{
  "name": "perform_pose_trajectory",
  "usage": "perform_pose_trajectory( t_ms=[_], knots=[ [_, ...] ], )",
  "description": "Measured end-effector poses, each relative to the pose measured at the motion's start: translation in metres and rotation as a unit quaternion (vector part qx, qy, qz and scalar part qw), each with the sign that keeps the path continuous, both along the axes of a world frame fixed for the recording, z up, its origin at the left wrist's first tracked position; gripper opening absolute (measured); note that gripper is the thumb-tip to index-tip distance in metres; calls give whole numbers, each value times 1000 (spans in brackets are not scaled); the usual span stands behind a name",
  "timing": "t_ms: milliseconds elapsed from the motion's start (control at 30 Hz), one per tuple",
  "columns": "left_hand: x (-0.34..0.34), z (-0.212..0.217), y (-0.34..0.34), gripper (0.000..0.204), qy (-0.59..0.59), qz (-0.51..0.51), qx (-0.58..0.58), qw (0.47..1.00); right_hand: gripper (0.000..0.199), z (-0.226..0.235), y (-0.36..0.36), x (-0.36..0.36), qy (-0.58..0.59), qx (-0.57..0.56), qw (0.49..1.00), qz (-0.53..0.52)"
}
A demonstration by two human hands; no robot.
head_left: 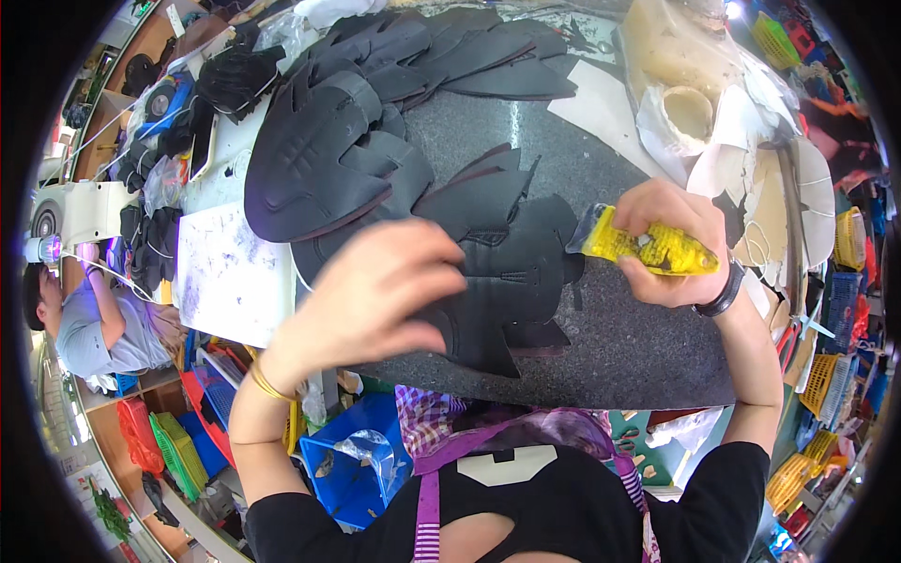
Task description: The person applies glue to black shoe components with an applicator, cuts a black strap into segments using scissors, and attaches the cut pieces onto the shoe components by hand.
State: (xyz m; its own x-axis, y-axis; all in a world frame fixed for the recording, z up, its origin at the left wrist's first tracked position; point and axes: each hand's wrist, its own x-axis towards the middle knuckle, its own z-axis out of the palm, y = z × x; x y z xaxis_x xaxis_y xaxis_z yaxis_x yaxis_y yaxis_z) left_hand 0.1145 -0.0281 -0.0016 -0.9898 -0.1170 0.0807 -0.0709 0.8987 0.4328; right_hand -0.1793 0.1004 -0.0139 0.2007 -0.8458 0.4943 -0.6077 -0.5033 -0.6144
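Note:
Cut black leather-like pieces [526, 258], shaped like shoe uppers with stitched lines, lie on a dark speckled work surface [648, 357]. My right hand [678, 235] is wrapped around a worn yellow bottle-like tool [657, 251]. Its translucent, dark-stained tip points left and meets or hovers over the right edge of the nearest piece; I cannot tell which. My left hand [380, 286] is over the left part of that piece, fingers spread and curved, gripping nothing. Whether its fingertips touch the leather is unclear.
More black pieces [319, 159] overlap in a fan at the left and back. A hardened, glue-coated container [688, 113] and pale sheets [601, 113] stand at the back right. Below the table's left front is a blue bin [352, 469]. A co-worker [103, 319] sits at far left.

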Motion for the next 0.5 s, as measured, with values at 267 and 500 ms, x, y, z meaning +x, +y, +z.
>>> perform_pose_trajectory(
  t_ms=[267,500],
  knots=[
    [-14,-33,46,77,-38,-3,-29,999,28,1,4,7,50,-41,998,8],
    [-12,-35,44,77,-34,-4,-26,999,30,-8,-6,13,58,-32,998,20]
  ],
)
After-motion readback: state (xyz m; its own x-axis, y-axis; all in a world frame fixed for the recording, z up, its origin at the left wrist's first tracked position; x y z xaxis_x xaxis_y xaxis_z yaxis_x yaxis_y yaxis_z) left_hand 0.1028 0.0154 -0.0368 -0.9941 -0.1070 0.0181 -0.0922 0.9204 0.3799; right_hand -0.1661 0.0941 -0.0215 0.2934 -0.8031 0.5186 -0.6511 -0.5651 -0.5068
